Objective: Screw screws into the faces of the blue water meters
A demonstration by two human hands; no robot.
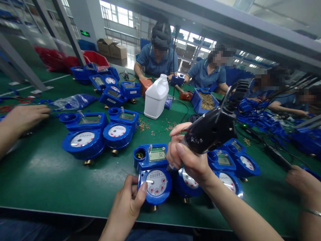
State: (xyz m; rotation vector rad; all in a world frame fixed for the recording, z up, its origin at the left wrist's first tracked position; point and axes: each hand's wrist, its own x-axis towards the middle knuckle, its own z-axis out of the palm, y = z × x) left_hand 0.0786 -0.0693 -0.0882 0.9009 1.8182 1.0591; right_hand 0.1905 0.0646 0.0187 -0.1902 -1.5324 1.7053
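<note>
My left hand [130, 201] grips the left side of a blue water meter [156, 185], thumb on the rim of its white dial. The meter lies face up near the table's front edge, its small display lit with digits and its round port uncovered. My right hand [187, 157] is wrapped around a black electric screwdriver [213, 130], raised over the meters with its cable end up. The tool's tip is hidden behind my fingers. Under my right forearm lies another blue meter [189, 179], partly covered. Two more meters [82, 139] sit to the left.
A white plastic jug [156, 97] stands mid-table among loose screws [144, 125]. Behind it is a blue bin of screws [207, 100]. Neighbours' hands [27, 117] reach in at both sides. More meters [227, 179] lie right. Several co-workers sit opposite, below an overhead beam [200, 30].
</note>
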